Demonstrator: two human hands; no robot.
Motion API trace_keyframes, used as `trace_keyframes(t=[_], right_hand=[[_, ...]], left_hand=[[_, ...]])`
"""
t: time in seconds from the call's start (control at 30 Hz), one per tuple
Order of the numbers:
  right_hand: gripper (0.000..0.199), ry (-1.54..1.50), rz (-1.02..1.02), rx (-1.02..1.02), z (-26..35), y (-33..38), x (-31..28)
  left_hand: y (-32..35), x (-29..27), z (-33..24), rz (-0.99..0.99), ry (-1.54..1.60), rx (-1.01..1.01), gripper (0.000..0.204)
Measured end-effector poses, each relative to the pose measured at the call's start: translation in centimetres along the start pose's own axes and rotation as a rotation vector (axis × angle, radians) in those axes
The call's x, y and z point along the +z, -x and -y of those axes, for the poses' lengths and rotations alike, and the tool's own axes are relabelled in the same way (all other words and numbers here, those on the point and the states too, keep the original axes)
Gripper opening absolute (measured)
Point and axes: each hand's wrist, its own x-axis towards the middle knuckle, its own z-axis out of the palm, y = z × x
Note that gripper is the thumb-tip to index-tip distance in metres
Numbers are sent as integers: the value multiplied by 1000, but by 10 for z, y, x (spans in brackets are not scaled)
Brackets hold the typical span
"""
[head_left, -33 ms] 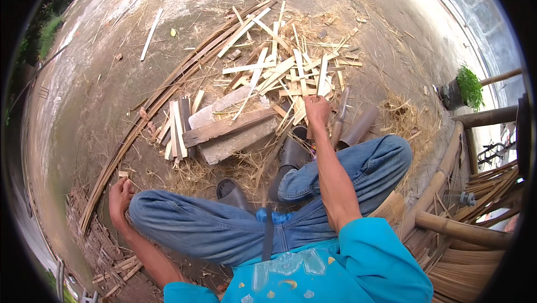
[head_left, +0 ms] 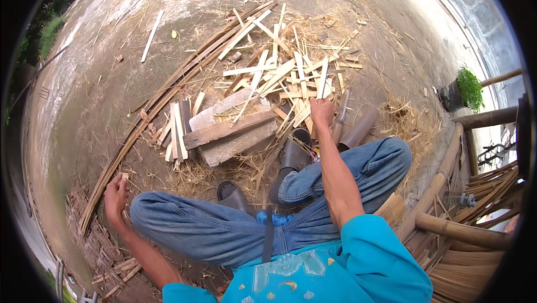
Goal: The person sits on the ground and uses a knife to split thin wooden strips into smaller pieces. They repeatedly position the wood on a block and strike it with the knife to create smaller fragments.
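Observation:
My right hand (head_left: 321,112) is closed, its fingers pinching the near end of a pale bamboo strip (head_left: 323,77). That strip lies at the right of a loose pile of split bamboo strips (head_left: 282,71) on the ground. Off to the left, beyond my bent knee, my left hand (head_left: 116,192) hangs with loosely curved fingers apart. Its fingertips are close to a small pale wood piece (head_left: 125,176), and I cannot tell whether they touch it. A dark blade-like tool (head_left: 342,107) lies just right of my right hand, next to a brown bamboo half-tube (head_left: 361,127).
Before my feet stands a stone block (head_left: 238,145) with a wooden bar (head_left: 229,129) across it. A bundle of strips (head_left: 178,129) is left of it. Long brown slats (head_left: 168,85) curve along the left. A bamboo frame (head_left: 439,177) and potted plant (head_left: 469,88) are at right.
My right hand has shifted slightly right and toward me, onto the strip's near end. My left hand has moved a little outward and away from me, its fingers lifting beside the small wood piece.

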Motion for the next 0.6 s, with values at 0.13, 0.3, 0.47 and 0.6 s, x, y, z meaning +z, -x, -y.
trace_keyframes(t=[0.13,0.3,0.47,0.6], right_hand=[[52,219,-71,-13,-1,-1,10],[52,218,-6,-11,-19,-15,29],[48,102,-77,-7,-41,-33,34],[30,-445,31,93,-13,-19,36]], left_hand=[[18,-13,-63,-190,-42,200,48],[7,73,-147,28,124,383,47],[23,137,-164,493,-318,574,44],[20,140,-152,502,-258,560,43]])
